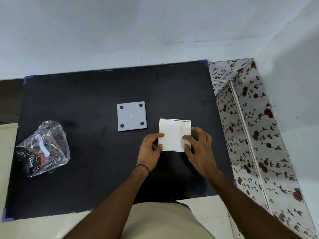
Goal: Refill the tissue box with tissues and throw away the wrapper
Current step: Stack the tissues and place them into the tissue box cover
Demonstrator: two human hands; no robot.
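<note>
Tissue box [174,134]: one, white, open side up with tissues filling it, right of centre on the black counter [86,169]. Left hand [150,150] grip pinches its left edge, right hand [198,149] grip clamps its right edge, fingers on top. One grey base panel [132,116] with four black pads just left of it, apart. One empty clear wrapper [44,149] near the counter's left edge

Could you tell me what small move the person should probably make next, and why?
Probably fit the grey base plate onto the tissue box. Both hands press white tissues level with its rim, the plate lies apart on the table, and the empty wrapper waits.
</note>
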